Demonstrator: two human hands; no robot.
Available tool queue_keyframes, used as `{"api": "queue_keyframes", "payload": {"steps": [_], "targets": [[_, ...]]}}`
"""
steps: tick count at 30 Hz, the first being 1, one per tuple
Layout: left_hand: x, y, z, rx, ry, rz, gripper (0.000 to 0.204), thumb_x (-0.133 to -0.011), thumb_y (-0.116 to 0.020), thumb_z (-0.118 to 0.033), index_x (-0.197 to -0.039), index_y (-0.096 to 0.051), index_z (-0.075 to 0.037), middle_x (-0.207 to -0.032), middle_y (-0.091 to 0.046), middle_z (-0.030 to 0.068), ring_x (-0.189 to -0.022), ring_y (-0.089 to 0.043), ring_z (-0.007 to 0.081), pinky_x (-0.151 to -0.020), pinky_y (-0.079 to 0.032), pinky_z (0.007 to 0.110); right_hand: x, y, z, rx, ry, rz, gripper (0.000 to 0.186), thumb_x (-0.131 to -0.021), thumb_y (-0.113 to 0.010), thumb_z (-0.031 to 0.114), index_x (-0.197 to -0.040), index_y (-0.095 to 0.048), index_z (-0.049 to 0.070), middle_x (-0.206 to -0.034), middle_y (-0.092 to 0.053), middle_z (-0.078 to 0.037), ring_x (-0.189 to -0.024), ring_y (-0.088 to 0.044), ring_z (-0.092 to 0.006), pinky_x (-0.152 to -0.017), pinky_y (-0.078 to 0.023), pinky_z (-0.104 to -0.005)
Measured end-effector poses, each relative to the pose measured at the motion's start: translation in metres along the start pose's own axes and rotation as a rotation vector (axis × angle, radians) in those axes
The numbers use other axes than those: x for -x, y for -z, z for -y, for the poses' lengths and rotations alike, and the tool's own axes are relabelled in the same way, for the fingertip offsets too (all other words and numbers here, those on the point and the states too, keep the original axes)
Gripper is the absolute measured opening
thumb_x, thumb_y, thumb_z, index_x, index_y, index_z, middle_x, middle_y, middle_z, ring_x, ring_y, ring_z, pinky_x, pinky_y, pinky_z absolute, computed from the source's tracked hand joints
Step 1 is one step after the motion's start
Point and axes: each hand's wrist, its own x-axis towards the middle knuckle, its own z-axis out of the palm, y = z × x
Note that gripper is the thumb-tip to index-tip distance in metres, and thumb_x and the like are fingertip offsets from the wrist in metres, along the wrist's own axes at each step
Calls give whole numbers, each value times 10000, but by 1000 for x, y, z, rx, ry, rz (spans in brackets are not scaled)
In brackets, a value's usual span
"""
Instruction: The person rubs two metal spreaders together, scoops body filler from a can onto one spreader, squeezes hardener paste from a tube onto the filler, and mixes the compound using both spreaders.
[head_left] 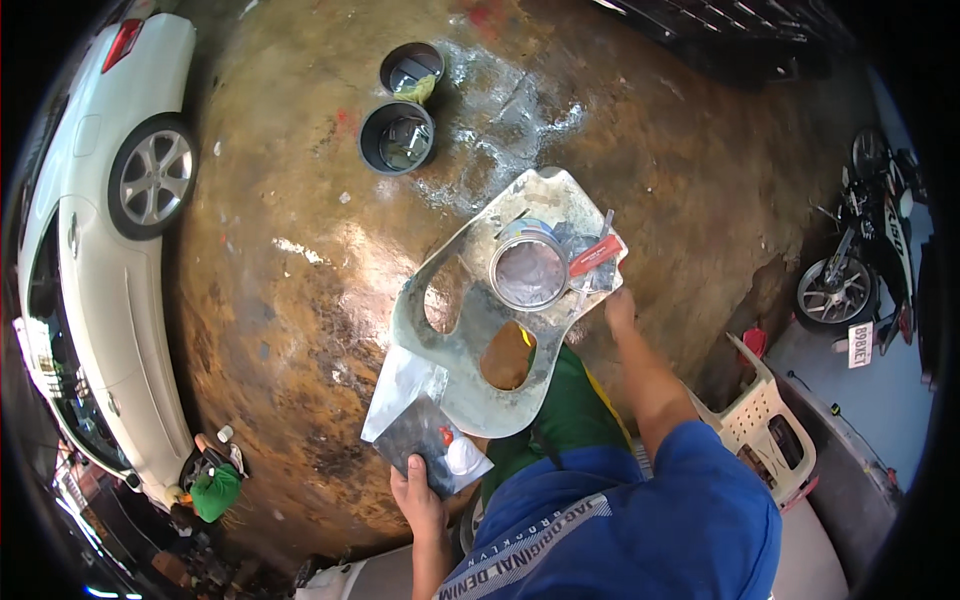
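My left hand (418,496) grips the lower edge of a dark square mixing board (412,440). A white mound of putty (463,456) with a small red dab (446,435) beside it lies on the board. In front of me is a worn, pale plastic chair (440,355) with large cut-outs, and a silvery sheet (402,385) lies at its near left edge. On its far part stands an open can of grey filler (530,272), next to a red-handled spreader (596,256). My right hand (621,307) is closed at the chair's right edge, its fingertips hidden.
Two black buckets (396,138) stand on the wet brown floor ahead. A pale car (115,270) fills the left side, with a person in green (214,492) crouching by it. At right are a motorcycle (850,250) and a beige plastic chair (765,420).
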Motion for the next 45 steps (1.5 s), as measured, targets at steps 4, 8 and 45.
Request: {"api": "queue_keyframes", "payload": {"steps": [4, 8, 45], "targets": [[12, 11, 1, 34, -81, -8, 439, -975, -617, -248, -1285, -493, 38, -1174, -608, 125, -1015, -617, 206, -905, -490, 345, 132, -7, -35, 273, 92, 870, 380, -998, -481, 352, -999, -606, -7, -1044, -625, -199, -964, -584, -316, -861, -452, -483], [26, 36, 19, 137, -84, 21, 405, -981, -600, -219, -1275, -506, 42, -1180, -614, 114, -1038, -604, 189, -935, -466, 325, 176, 8, -38, 22, -352, 981, 395, -994, -522, 363, -1086, -646, 0, -1061, -658, -112, -966, -610, -241, -868, -489, -411], [192, 254, 55, -5, -665, -286, 314, -1036, -491, -253, -1216, -580, -11, -880, -681, 144, -804, -616, 141, -746, -497, 330, 578, 132, 306, 270, 2334, 649, 420, -775, -606, 100, -1178, -667, 203, -1228, -613, 8, -1176, -554, -217, -1075, -332, -526]]}}
